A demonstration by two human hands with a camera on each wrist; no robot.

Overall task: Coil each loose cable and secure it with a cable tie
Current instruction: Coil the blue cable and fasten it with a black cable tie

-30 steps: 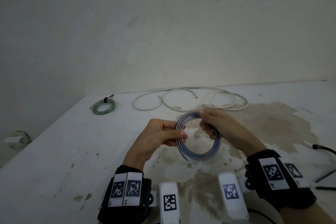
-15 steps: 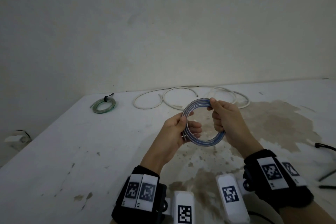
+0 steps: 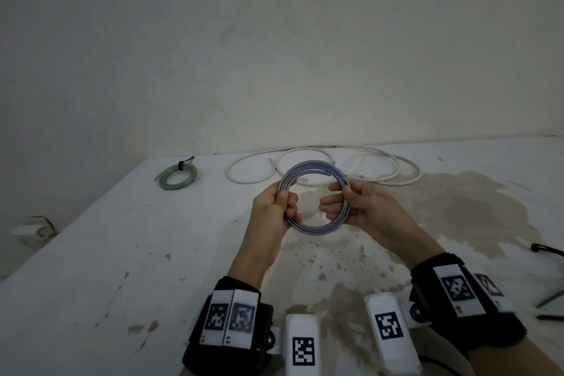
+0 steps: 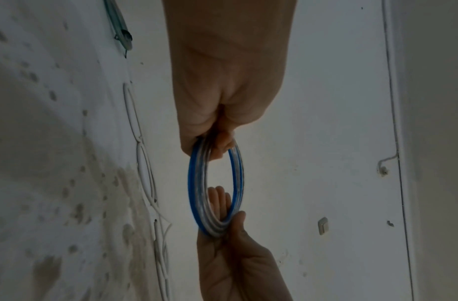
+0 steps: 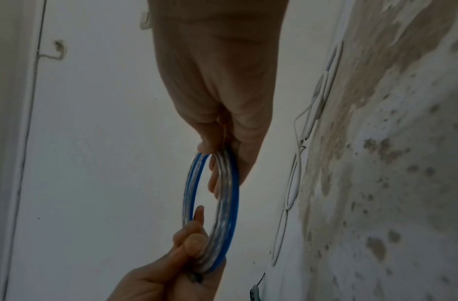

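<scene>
A coil of clear cable with a blue stripe point(image 3: 317, 229) hangs above the stained white table point(image 3: 122, 253), held between both hands. My left hand point(image 3: 282, 203) pinches its left side, thumb on the front. My right hand point(image 3: 345, 201) grips its right side, fingers through the ring. In the left wrist view the coil point(image 4: 194, 183) runs from my left hand point(image 4: 217, 142) down to the right hand point(image 4: 230, 254). In the right wrist view the coil point(image 5: 230, 203) spans from my right hand point(image 5: 222, 146) to the left hand point(image 5: 186, 250).
A loose white cable point(image 3: 335, 168) sprawls in loops at the table's far edge near the wall. A green coil point(image 3: 177, 177) bound with a black tie lies at the far left. Thin black strips point(image 3: 549, 299) lie at the right edge.
Both hands have raised the coil and turned it upright, facing me. The left hand has shifted its hold to the ring's left side, the right hand to the right side.
</scene>
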